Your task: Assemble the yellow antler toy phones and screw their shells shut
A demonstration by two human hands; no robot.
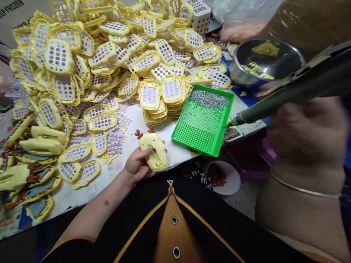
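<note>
Left hand (137,164) clasps one yellow casing (159,148), antlers (139,134) fitted, at worktop's (109,179) front edge; right hand (307,135) grips screwdriver (268,104); heaped shells (102,54) appear unfinished.

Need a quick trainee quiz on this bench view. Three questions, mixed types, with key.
1. What does the left hand hold?
a) a metal bowl
b) a yellow casing with brown antlers
c) a white basket

2. True or false: the heap of small metal pieces lies at the end of the green tray farther from the person.

3. Short answer: what is in the right hand, and where is its tip?

Key:
1. b
2. True
3. A long dark tool; its tip is by the tray's right-hand edge in the picture. Whether it touches can't be told.
</note>
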